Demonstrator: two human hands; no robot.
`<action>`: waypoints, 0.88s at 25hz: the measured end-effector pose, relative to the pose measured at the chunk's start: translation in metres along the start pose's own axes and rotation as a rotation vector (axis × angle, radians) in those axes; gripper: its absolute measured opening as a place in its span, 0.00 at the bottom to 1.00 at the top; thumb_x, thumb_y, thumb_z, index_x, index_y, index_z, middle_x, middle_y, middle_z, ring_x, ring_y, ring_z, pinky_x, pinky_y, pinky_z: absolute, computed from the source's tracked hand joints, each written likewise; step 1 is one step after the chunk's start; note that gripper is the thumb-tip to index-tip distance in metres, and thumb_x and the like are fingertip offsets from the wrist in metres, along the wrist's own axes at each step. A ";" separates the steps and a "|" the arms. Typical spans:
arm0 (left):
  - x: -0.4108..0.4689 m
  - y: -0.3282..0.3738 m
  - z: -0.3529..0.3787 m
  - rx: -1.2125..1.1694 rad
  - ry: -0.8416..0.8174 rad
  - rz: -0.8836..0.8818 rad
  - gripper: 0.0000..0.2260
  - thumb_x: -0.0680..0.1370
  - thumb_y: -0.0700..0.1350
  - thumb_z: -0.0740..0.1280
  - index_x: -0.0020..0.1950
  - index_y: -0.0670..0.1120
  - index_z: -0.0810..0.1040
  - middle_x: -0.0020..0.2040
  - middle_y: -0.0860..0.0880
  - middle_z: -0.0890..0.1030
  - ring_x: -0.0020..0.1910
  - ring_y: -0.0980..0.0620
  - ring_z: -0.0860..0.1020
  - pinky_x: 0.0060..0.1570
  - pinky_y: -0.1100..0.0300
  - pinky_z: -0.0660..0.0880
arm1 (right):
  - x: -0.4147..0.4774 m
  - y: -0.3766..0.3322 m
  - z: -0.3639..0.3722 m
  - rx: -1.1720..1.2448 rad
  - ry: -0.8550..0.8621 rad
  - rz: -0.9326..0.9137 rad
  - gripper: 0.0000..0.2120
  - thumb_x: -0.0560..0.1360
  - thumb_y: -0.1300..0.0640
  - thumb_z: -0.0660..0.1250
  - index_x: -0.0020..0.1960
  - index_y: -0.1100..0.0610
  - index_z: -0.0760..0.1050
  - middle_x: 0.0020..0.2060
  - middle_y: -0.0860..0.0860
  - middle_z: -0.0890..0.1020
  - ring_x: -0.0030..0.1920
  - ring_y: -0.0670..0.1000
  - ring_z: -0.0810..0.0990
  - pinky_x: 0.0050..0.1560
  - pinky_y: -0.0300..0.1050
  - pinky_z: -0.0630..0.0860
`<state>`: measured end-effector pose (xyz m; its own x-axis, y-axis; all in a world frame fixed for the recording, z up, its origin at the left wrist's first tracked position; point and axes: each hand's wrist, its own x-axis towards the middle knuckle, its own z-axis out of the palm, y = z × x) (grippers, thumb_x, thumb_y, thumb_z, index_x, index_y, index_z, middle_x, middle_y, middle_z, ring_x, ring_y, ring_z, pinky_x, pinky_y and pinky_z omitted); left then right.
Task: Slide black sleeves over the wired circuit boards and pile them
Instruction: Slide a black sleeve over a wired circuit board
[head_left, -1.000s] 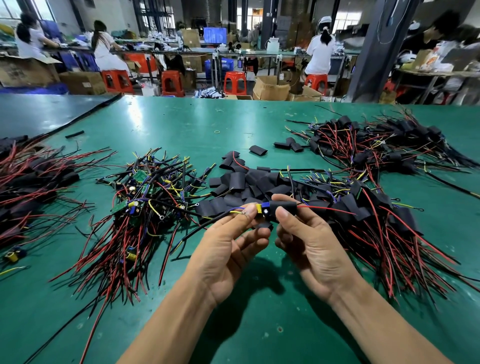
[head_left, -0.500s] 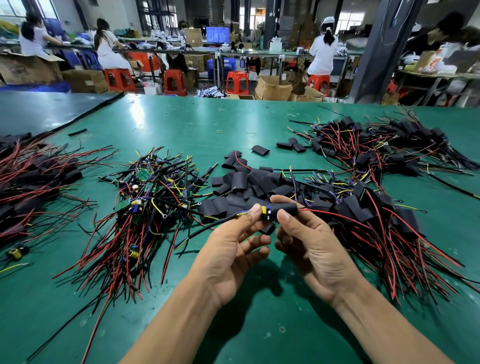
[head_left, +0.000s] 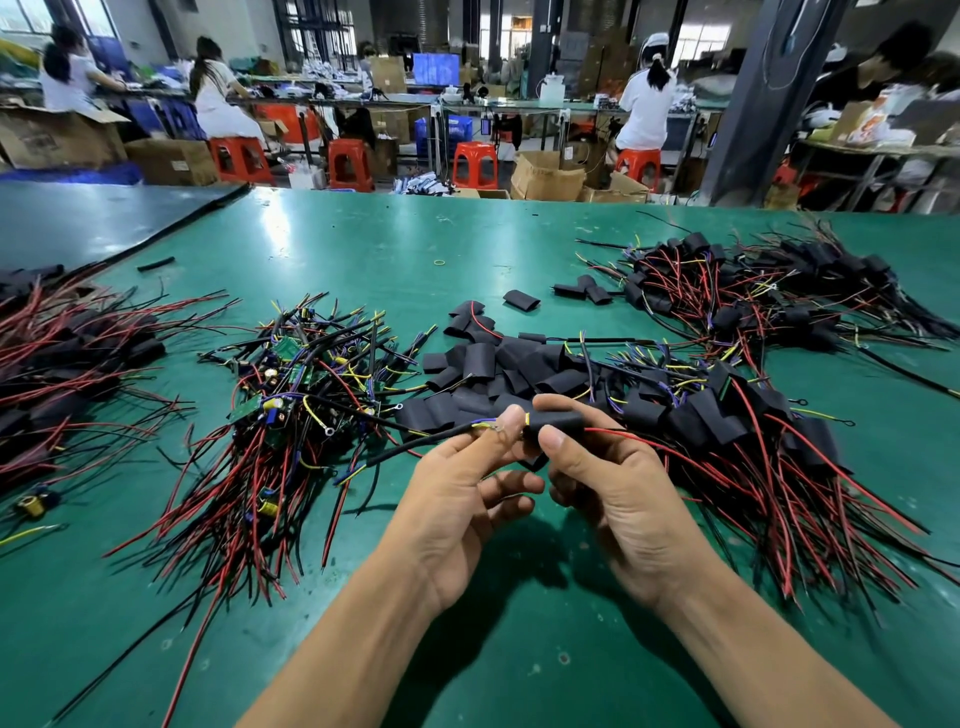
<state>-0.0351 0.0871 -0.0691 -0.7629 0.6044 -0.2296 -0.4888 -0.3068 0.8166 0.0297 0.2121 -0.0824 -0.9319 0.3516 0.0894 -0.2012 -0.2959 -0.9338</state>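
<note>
**Sleeving wired boards: what's on the bench right now**

Head view, looking down at a smooth, glossy green table mat (head_left: 363, 244) that throws back the ceiling lights. Both hands are up over the near side with one piece between them.

The right hand (head_left: 618, 499) pinches a matte black sleeve (head_left: 558, 423), a stubby, rubbery-looking tube squashed to a flat oval. The thumb is pressed on the near face, the forefinger is curled over the top, and the other fingers are loosely folded underneath. The left hand (head_left: 457, 499) pinches the thin wire bundle (head_left: 483, 427), blue and yellow strands plus a thicker black cable, right at the sleeve's left mouth. That's thumb against forefinger, with the rest of the fingers relaxed and half curled. A skinny red wire (head_left: 623, 436) runs out of the sleeve's right end. The board itself is hidden inside, so I can't tell how far in it sits.

Left of the hands is a tangled heap of bare green circuit boards (head_left: 291, 395) with little can capacitors and long red and black leads fanning toward the near edge. Just behind the hands is a loose heap of empty black sleeves (head_left: 509, 369), flat and a bit creased. Touching that on the right is a pile of sleeved boards (head_left: 727, 415), red leads splayed out. There's another sleeved pile (head_left: 753, 291) farther back right, and one more (head_left: 62, 343) at the left edge. A small yellow rubber band (head_left: 440, 262) lies alone on the mat.

Past the table are red plastic stools (head_left: 474, 163), brown cardboard boxes (head_left: 545, 176) and people seated at other benches.
</note>
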 end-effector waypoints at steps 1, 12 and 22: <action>-0.001 0.001 0.000 -0.014 -0.015 -0.014 0.11 0.63 0.53 0.76 0.40 0.48 0.85 0.38 0.50 0.84 0.29 0.54 0.80 0.27 0.64 0.75 | 0.000 -0.001 0.000 0.033 0.000 0.014 0.24 0.63 0.50 0.82 0.58 0.52 0.83 0.41 0.56 0.78 0.32 0.46 0.66 0.34 0.35 0.69; 0.000 0.004 -0.001 -0.040 0.008 0.012 0.03 0.67 0.51 0.74 0.36 0.53 0.87 0.40 0.51 0.85 0.28 0.57 0.79 0.27 0.66 0.75 | 0.001 -0.004 0.006 0.074 0.085 -0.008 0.16 0.73 0.45 0.67 0.56 0.48 0.84 0.48 0.52 0.86 0.29 0.44 0.71 0.32 0.34 0.72; -0.005 0.001 0.003 0.099 -0.054 0.115 0.07 0.71 0.51 0.70 0.44 0.53 0.87 0.46 0.47 0.86 0.32 0.51 0.83 0.30 0.64 0.76 | 0.005 0.007 0.000 -0.037 0.105 -0.017 0.23 0.73 0.35 0.68 0.61 0.48 0.82 0.53 0.59 0.86 0.48 0.59 0.75 0.55 0.59 0.76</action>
<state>-0.0310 0.0858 -0.0656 -0.7861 0.6091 -0.1050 -0.3535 -0.3036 0.8848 0.0235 0.2122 -0.0882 -0.8914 0.4477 0.0702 -0.2035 -0.2571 -0.9447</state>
